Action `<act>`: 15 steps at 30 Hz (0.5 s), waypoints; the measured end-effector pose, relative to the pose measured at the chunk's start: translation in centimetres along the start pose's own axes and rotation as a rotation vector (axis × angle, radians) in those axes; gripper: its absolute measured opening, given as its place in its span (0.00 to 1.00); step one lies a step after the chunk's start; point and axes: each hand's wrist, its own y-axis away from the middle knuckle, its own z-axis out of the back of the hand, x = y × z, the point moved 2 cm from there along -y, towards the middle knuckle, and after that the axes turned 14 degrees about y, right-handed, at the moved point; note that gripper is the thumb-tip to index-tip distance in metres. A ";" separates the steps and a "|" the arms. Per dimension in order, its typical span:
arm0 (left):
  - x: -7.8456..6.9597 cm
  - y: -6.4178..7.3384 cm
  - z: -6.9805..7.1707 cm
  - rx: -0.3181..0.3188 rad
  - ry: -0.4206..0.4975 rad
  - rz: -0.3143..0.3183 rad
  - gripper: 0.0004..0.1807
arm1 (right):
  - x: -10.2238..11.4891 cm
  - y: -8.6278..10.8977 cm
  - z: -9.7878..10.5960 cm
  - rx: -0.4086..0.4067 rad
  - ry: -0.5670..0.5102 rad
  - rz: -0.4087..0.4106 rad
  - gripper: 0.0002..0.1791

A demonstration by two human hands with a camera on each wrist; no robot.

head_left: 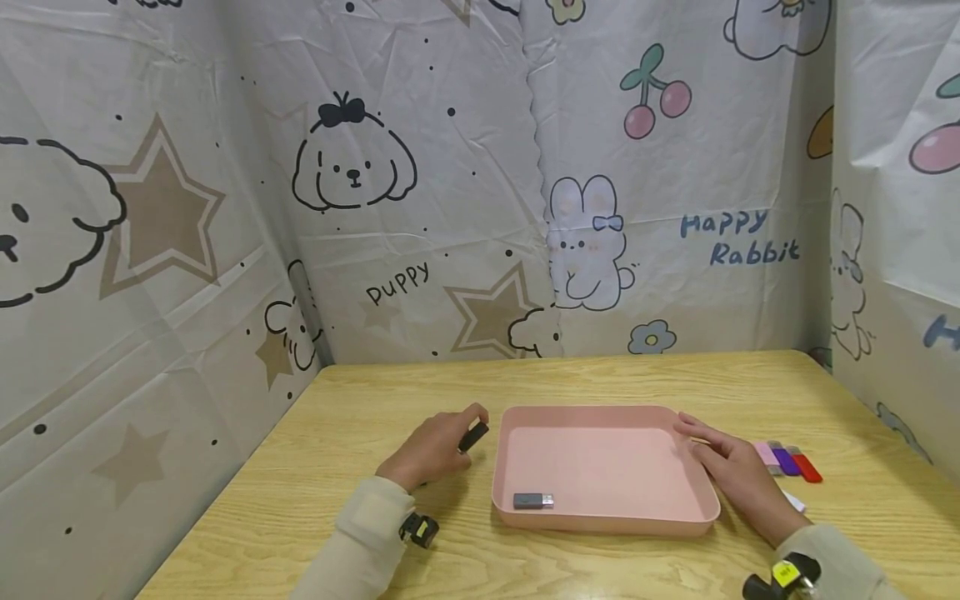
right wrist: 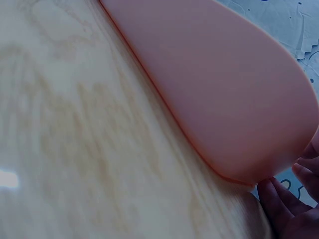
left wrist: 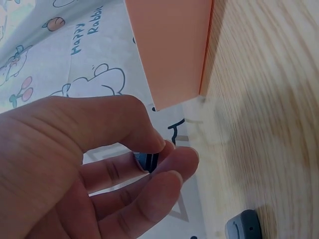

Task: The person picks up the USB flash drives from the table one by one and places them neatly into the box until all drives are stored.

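My left hand [head_left: 435,446], left of the pink tray [head_left: 600,527], pinches a black USB stick [head_left: 473,437] just above the table; in the left wrist view the fingers hide much of the stick [left wrist: 146,161]. A second dark stick [left wrist: 244,226] lies on the table below that hand. Inside the tray, near its front left corner, rests a grey USB stick [head_left: 529,501] with its metal plug facing right. My right hand [head_left: 738,479] holds the tray's right rim near the back corner, and its fingers [right wrist: 276,201] touch the outer wall in the right wrist view.
Pink [head_left: 767,456], purple [head_left: 785,460] and red [head_left: 807,467] USB sticks lie side by side to the right of my right hand. A white item [head_left: 793,501] is partly hidden by that hand. Printed cloth [head_left: 450,208] hangs around the wooden table [head_left: 375,392].
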 end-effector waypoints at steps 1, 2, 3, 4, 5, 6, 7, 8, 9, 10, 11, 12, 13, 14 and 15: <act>0.0 0.0 0.0 -0.001 0.001 0.000 0.31 | 0.0 0.0 0.0 -0.001 0.003 0.000 0.27; -0.1 0.0 0.0 -0.003 0.003 -0.002 0.30 | 0.0 0.0 0.0 -0.001 0.006 0.000 0.27; -0.1 -0.1 0.0 -0.004 0.005 -0.001 0.30 | 0.0 0.0 0.0 -0.001 0.011 -0.001 0.27; -0.2 -0.1 0.0 -0.005 0.006 -0.002 0.30 | 0.0 0.0 0.0 0.000 0.014 -0.002 0.27; -0.2 -0.1 0.0 -0.007 0.009 -0.003 0.29 | 0.1 0.0 0.0 0.001 0.014 -0.003 0.26; -0.3 -0.1 0.1 -0.009 0.008 -0.006 0.29 | 0.1 0.0 0.0 0.001 0.016 -0.003 0.26; -0.4 -0.1 0.1 -0.013 0.007 -0.010 0.28 | 0.1 0.0 0.0 0.001 0.016 -0.003 0.26; -0.4 -0.1 0.1 -0.017 0.002 -0.015 0.28 | 0.1 0.0 0.0 0.001 0.017 -0.002 0.26; -0.5 -0.1 0.1 -0.020 -0.002 -0.021 0.27 | 0.1 0.0 0.1 0.001 0.017 -0.003 0.26; -0.5 -0.1 0.1 -0.025 -0.005 -0.030 0.27 | 0.1 0.0 0.1 0.001 0.017 -0.002 0.26; -0.6 -0.2 0.1 -0.030 -0.007 -0.039 0.27 | 0.2 0.0 0.1 0.001 0.017 -0.003 0.26; -0.6 -0.2 0.1 -0.034 -0.012 -0.048 0.27 | 0.2 0.0 0.1 0.000 0.017 -0.003 0.26; -0.7 -0.2 0.1 -0.037 -0.014 -0.056 0.27 | 0.2 0.0 0.1 0.000 0.017 -0.003 0.26; -0.7 -0.3 0.0 -0.040 -0.017 -0.061 0.27 | 0.2 0.0 0.1 0.000 0.016 -0.003 0.26; -0.8 -0.3 0.0 -0.042 -0.018 -0.069 0.27 | 0.2 0.0 0.1 0.001 0.016 -0.004 0.26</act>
